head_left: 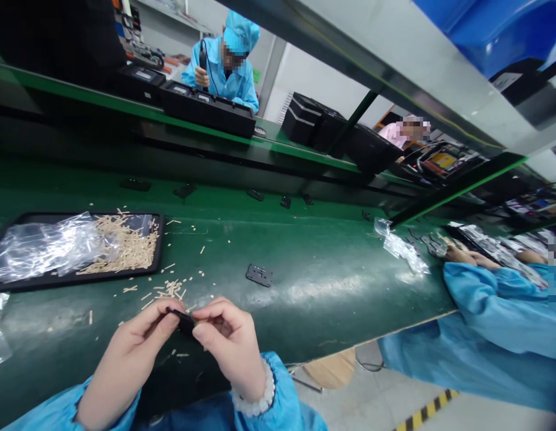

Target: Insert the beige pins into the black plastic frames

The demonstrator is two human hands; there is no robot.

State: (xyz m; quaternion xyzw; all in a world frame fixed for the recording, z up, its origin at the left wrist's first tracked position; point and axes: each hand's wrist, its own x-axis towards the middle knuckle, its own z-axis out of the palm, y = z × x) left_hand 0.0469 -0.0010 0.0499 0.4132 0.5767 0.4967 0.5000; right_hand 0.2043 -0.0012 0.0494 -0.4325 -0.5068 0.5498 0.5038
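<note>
A small black part (185, 324) is held above the green table between my two hands. My left hand (136, 344) pinches its left end between thumb and fingers. At its right end, the thumb and fingers of my right hand (230, 338) are closed on it. Small tan strips (172, 290) lie scattered just beyond my hands. A flat black plate (259, 275) rests on the table, ahead and to the right of my hands. At the left, a black tray (157, 242) holds a heap of tan strips (129, 245) and clear plastic bags (48, 245).
Several black parts (255, 195) lie along the table's far side. Black bins (208, 111) stand on the shelf beyond. A co-worker's blue sleeve (480, 287) and crumpled plastic (401, 248) are at the right. Another person (233, 60) works across the shelf.
</note>
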